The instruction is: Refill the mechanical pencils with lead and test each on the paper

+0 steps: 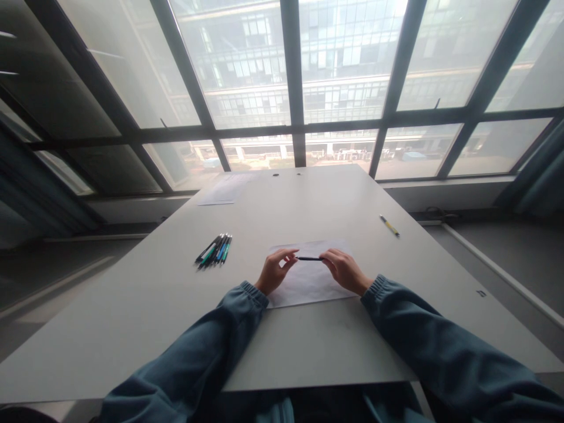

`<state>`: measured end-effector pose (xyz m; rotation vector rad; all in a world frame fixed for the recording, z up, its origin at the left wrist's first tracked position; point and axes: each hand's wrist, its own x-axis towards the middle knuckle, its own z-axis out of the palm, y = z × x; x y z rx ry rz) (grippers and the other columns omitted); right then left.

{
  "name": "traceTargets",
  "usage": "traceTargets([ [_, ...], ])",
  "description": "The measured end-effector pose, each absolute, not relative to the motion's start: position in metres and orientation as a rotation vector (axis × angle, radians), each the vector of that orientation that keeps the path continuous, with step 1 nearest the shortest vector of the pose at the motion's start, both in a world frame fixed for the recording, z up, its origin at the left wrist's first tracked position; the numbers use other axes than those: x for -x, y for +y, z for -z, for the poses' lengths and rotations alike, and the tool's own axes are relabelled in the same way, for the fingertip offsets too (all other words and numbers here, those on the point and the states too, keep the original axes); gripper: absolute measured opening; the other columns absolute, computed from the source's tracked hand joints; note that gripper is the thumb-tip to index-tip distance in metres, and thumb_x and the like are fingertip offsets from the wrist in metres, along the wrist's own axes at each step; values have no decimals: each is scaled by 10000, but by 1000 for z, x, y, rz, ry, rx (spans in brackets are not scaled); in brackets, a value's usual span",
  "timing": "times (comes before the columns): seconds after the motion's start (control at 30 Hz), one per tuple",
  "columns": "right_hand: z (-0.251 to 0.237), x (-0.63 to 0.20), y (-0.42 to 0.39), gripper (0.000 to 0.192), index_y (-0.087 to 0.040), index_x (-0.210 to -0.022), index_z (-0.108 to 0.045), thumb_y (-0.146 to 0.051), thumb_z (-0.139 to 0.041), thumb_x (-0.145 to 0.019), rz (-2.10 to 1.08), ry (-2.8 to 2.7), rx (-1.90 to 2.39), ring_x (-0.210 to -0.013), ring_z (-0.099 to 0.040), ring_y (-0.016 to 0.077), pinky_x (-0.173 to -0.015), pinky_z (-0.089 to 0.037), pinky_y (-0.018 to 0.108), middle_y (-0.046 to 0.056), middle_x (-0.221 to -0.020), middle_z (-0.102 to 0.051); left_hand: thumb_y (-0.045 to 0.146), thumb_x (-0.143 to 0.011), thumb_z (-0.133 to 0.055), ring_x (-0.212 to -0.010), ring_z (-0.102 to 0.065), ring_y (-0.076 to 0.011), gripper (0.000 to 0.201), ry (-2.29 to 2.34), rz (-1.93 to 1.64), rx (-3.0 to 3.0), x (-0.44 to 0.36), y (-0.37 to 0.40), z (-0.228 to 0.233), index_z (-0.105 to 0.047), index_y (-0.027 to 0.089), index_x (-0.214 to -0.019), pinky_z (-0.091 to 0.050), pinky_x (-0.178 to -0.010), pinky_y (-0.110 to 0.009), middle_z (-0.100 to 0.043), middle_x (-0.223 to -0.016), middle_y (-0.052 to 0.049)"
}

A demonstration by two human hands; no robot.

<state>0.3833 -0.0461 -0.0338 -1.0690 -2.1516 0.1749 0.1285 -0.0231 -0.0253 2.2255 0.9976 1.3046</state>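
A dark pen lies level between my two hands, just above a white sheet of paper. My right hand is closed around the pen's right end. At its left end, the thumb and fingertips of my left hand come together in a pinch. The wrists of both hands rest near the sides of the paper, which is partly covered by them.
To the left on the white table lies a bunch of several pens, black, green and blue. A yellow pen is by the right edge. Another paper sheet lies at the far left, before large windows.
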Motion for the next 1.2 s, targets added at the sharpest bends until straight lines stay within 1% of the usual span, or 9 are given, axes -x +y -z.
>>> traceTargets([
  [0.17, 33, -384, -47, 188, -208, -1058, -653, -224, -472, -1007, -176, -2149, 1061, -870, -619, 191, -783, -474, 298, 71, -953, -672, 272, -864, -704, -745, -658, -151, 125, 1001, -1320, -2223, -128, -23, 24, -716, 174, -941, -557, -736, -298, -733, -874, -53],
  [0.27, 34, -384, -47, 187, -209, -1059, -654, -227, -476, -1005, -172, -2142, 1061, -866, -619, 192, -777, -476, 301, 72, -949, -673, 283, -873, -693, -771, -660, -163, 114, 970, -1308, -2238, -129, -24, 22, -720, 174, -891, -553, -719, -298, -729, -861, -59],
  [0.43, 35, -384, -46, 188, -212, -1060, -652, -224, -473, -1006, -168, -2149, 1058, -882, -621, 194, -790, -477, 304, 74, -962, -672, 325, -880, -682, -753, -651, -163, 159, 941, -1318, -2233, -130, -25, 19, -733, 174, -884, -545, -682, -292, -724, -844, -66],
  [0.67, 34, -384, -47, 198, -217, -1069, -655, -241, -467, -1009, -142, -2160, 1063, -874, -622, 194, -777, -478, 300, 77, -957, -673, 361, -877, -682, -700, -648, -155, 195, 996, -1298, -2250, -129, -25, 20, -738, 175, -870, -547, -686, -291, -731, -784, -51],
  [0.8, 33, -384, -47, 206, -214, -1076, -654, -238, -459, -1011, -153, -2166, 1055, -871, -626, 193, -781, -482, 301, 78, -961, -677, 353, -868, -695, -692, -659, -154, 189, 1013, -1284, -2229, -129, -25, 23, -740, 170, -884, -557, -692, -290, -747, -804, -53],
  [0.93, 34, -385, -47, 215, -203, -1133, -634, -210, -463, -1003, -195, -2175, 1036, -893, -641, 200, -798, -493, 313, 88, -988, -692, 343, -862, -701, -692, -665, -157, 182, 1012, -1287, -2224, -129, -25, 24, -746, 169, -888, -566, -691, -296, -753, -812, -56],
  [1.07, 33, -384, -49, 233, -195, -1117, -631, -174, -430, -1001, -235, -2185, 1011, -868, -651, 195, -784, -500, 311, 85, -947, -697, 344, -858, -701, -692, -664, -157, 180, 986, -1292, -2247, -130, -26, 22, -746, 171, -882, -571, -691, -301, -754, -815, -57],
  [1.13, 32, -384, -49, 207, -195, -1130, -615, -200, -456, -997, -248, -2185, 1001, -877, -650, 200, -788, -499, 317, 89, -969, -696, 334, -855, -703, -698, -664, -156, 169, 977, -1292, -2255, -130, -27, 21, -744, 172, -881, -570, -692, -299, -754, -819, -56],
  [1.2, 33, -383, -50, 193, -200, -1152, -587, -244, -527, -974, -265, -2176, 1001, -887, -651, 206, -787, -496, 319, 92, -1001, -694, 318, -853, -706, -703, -663, -155, 152, 975, -1290, -2261, -130, -27, 20, -743, 173, -881, -568, -695, -296, -753, -823, -54],
])
